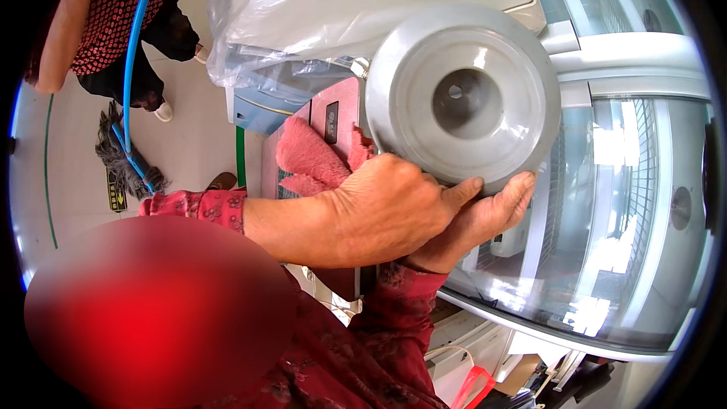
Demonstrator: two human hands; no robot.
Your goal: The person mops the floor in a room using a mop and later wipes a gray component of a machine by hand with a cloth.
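Observation:
A round grey part point(409, 125) with a stepped recess and a dark central hole faces upward in front of me. My right hand point(483, 221) supports its near edge from below, fingertips at the rim. Crossing over my right wrist is my left hand point(397, 199), back up, one digit reaching along the part's near rim. Folds of a pink plush cloth point(312, 153) stick out from behind my left hand, which appears to grip it; its fingers are mostly hidden. Under the cloth lies a pink device point(341, 96) with a small dark display.
Clear plastic sheeting point(272, 5) covers a large pale object at the back. Glass panels in a white frame point(636, 59) stand on the right. At left, another person point(122, 28) stands near a blue-handled mop point(130, 165). A red strap point(474, 389) hangs at lower right.

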